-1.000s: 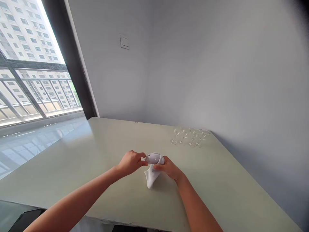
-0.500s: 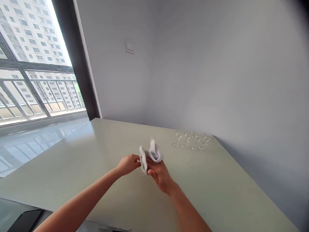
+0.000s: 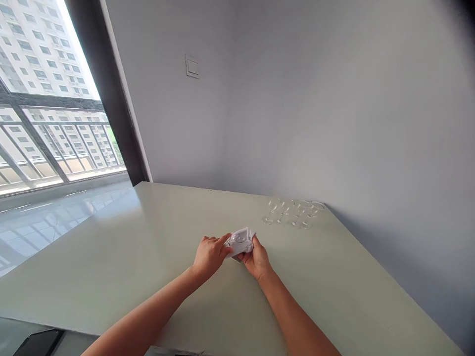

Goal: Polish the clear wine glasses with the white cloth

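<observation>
A white cloth (image 3: 248, 247) is bunched between my two hands above the table. Within its folds shows a clear, rounded, shiny shape that looks like a glass (image 3: 238, 238), partly covered by the cloth. My left hand (image 3: 211, 255) pinches the left side of the cloth, with fingers and thumb closed around it. On the other side, my right hand (image 3: 257, 258) grips the right end, its thumb on top and its fingers underneath. Several stemmed glasses (image 3: 282, 211) stand upright in a group farther back on the right.
The pale table (image 3: 163, 227) meets grey walls at the back and right. A dark phone-like object (image 3: 40, 342) lies at the lower left. Beyond the table on the left are a window and a railing. A light switch (image 3: 192, 66) is on the wall.
My right hand has turned from back-up to gripping the cloth from the right. My left hand has come to the cloth's left side. The loose cloth is now gathered around the clear shape.
</observation>
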### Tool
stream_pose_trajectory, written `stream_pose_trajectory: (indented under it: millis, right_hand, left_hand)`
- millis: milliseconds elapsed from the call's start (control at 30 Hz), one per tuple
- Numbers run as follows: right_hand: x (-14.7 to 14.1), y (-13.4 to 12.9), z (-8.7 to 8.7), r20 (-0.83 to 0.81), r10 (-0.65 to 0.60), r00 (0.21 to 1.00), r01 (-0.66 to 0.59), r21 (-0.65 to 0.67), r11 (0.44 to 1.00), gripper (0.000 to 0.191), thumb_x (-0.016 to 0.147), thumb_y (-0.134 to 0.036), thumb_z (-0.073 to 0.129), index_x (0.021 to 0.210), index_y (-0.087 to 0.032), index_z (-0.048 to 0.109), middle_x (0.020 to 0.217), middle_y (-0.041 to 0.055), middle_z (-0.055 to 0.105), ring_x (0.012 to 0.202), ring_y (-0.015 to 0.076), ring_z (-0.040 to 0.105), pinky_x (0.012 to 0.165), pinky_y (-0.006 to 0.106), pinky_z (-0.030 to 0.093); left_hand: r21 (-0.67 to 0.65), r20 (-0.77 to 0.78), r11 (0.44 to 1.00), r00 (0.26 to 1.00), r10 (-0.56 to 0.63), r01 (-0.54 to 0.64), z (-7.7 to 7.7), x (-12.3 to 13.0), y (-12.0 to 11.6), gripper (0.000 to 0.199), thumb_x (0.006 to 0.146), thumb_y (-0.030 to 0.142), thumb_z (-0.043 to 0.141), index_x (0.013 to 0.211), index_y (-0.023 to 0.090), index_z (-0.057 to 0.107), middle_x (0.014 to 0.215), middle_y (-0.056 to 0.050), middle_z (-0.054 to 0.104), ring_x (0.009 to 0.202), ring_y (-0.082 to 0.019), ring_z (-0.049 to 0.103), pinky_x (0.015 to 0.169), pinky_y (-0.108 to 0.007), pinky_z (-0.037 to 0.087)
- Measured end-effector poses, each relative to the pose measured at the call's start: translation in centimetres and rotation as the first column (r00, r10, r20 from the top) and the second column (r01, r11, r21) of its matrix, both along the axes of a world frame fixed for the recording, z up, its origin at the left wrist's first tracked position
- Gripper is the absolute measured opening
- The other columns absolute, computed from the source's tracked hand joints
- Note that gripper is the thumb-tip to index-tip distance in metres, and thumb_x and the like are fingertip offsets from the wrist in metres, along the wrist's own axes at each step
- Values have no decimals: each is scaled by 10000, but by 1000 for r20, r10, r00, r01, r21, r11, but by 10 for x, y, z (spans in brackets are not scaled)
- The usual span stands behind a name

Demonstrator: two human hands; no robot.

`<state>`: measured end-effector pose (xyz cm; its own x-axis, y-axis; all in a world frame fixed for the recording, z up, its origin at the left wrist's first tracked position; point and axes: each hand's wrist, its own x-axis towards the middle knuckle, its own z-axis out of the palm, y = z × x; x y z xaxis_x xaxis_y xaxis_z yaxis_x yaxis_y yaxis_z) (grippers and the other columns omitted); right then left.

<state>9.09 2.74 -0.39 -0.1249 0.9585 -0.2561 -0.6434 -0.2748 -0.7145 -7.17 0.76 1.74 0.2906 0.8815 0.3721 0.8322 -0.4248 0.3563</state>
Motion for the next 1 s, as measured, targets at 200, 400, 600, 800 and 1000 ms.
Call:
stream_pose_trajectory:
  millis: [200, 400, 600, 800, 1000]
  right_hand:
    - [-26, -25, 8, -65, 82, 994, -67, 213, 975, 450, 812, -565, 384, 1022, -224, 588, 1103, 57, 601, 1046, 212, 527, 855, 371, 428]
    - [-33, -35, -1, 153, 68, 986, -111, 293, 950, 371, 766, -497, 533, 1029, -239, 581, 1098, 39, 590, 1076, 194, 479, 848, 324, 396]
    - [-15, -27, 0, 54, 269, 962, -275, 166, 947, 299, 739, -445, 593, 869, -178, 620, 760, 29, 616, 662, 147, 544, 597, 262, 403]
    - [-14, -26, -7, -49, 435, 899, -431, 71, 900, 240, 732, -400, 611, 749, -160, 606, 645, 8, 563, 578, 124, 508, 536, 251, 377]
    - [-13, -19, 0, 46, 332, 942, -334, 43, 942, 343, 699, -486, 607, 845, -176, 616, 732, 30, 626, 605, 155, 547, 537, 269, 398]
  left_hand:
    - [80, 234, 994, 971, 55, -76, -7, 18, 9, 325, 836, 288, 418, 1149, 249, 493, 892, -46, 554, 735, -146, 525, 663, -262, 391]
    - [99, 411, 994, 912, 1, -46, -8, 28, -4, 389, 777, 162, 445, 1142, 270, 525, 1267, -79, 403, 1105, -242, 400, 931, -428, 313]
    - [-302, 933, 755, 343, 109, 582, -3, 13, -5, 454, 805, 356, 471, 1232, 210, 430, 1140, -106, 538, 1005, -231, 517, 868, -372, 390]
    - [-237, 966, 651, 103, 238, 721, 1, -2, 4, 470, 726, 334, 616, 1142, 185, 457, 966, -105, 616, 817, -179, 577, 726, -292, 411]
    - [-304, 947, 748, 99, 307, 590, -1, -3, 9, 444, 693, 354, 649, 1073, 186, 491, 988, -86, 628, 779, -146, 586, 684, -246, 409]
